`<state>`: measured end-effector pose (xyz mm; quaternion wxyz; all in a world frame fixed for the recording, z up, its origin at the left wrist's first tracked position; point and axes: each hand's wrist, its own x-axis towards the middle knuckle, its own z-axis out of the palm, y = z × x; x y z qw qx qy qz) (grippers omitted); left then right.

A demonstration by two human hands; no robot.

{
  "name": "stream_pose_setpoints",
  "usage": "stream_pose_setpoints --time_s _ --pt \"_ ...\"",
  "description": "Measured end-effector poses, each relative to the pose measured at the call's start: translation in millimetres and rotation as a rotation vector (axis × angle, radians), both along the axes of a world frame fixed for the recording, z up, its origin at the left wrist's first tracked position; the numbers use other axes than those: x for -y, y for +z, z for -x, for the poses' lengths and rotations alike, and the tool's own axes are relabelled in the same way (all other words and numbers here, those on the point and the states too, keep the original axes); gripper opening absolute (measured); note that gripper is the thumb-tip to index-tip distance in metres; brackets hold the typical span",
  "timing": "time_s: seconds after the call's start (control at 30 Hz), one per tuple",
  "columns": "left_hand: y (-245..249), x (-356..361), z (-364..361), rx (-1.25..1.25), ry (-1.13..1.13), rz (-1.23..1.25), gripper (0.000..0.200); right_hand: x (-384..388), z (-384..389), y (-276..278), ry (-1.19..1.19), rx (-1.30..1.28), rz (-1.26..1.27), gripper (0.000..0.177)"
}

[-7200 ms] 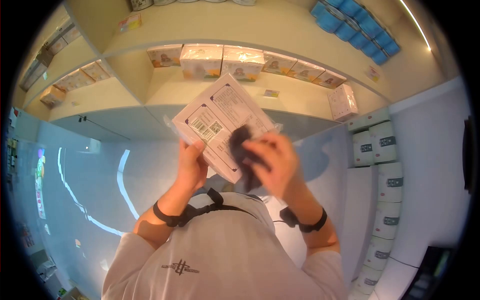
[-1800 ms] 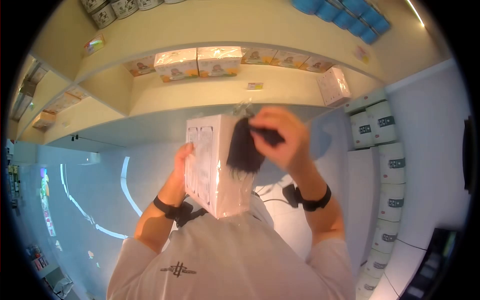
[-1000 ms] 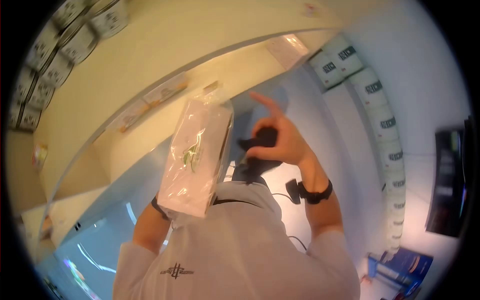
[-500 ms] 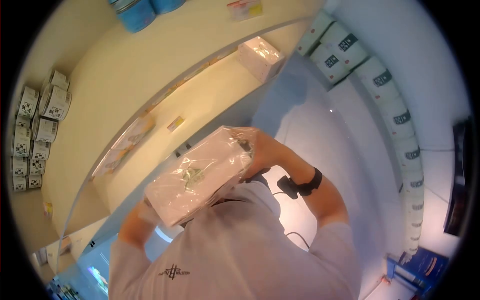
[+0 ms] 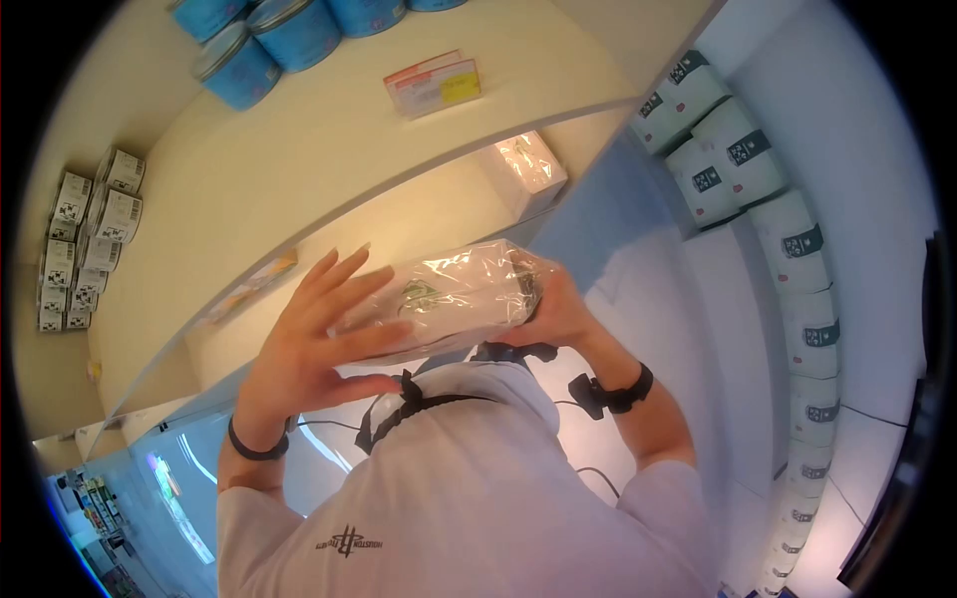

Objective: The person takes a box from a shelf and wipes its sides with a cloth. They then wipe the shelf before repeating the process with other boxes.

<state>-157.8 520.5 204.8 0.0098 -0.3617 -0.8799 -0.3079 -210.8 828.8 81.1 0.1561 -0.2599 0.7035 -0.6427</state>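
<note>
A pale pack [image 5: 454, 294] in shiny clear plastic film, with a green print on its face, is held before my chest. My right hand [image 5: 563, 309] is wrapped round its right end, fingers partly hidden behind it. My left hand [image 5: 319, 339] has its fingers stretched and spread, overlapping the pack's left end in this view. Ahead of the pack is a lower shelf, where a similar wrapped pack [image 5: 528, 164] stands near the right end.
Blue tins [image 5: 294, 30] and a price sign [image 5: 434, 85] stand on the upper shelf [image 5: 329, 130]. Stacked labelled cans [image 5: 90, 234] fill its left side. White packages with dark labels [image 5: 797, 239] line the right wall. Cables hang near my waist.
My left hand has come off the pack's left end, rising and spreading its fingers over it. The pack has turned more level and shifted right in my right hand. The view has shifted too.
</note>
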Motion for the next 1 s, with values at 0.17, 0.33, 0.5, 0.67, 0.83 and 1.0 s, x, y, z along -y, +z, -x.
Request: stream_pose_setpoints --time_s 0.17,0.33,0.5,0.67,0.83,1.0 --pt "-19 -21 8 -0.172 -0.032 0.057 0.044 -12 11 -14 0.006 -0.086 -0.046 0.082" --pt "-32 -28 14 -0.214 -0.051 0.086 0.038 -18 12 -19 0.002 0.091 0.031 0.077" --pt "-19 -46 23 -0.117 -0.036 0.111 0.054 -25 15 -21 0.014 0.142 0.007 0.073" --pt "-27 -71 38 0.045 0.047 0.322 0.097 -27 20 -33 -0.003 0.143 0.000 0.073" --pt "-43 -91 52 0.232 0.058 0.427 0.098 -31 19 -47 -0.031 0.039 -0.086 0.080" --pt "-69 -95 56 0.180 0.001 0.452 0.087 -39 16 -65 -0.052 0.045 -0.096 0.084"
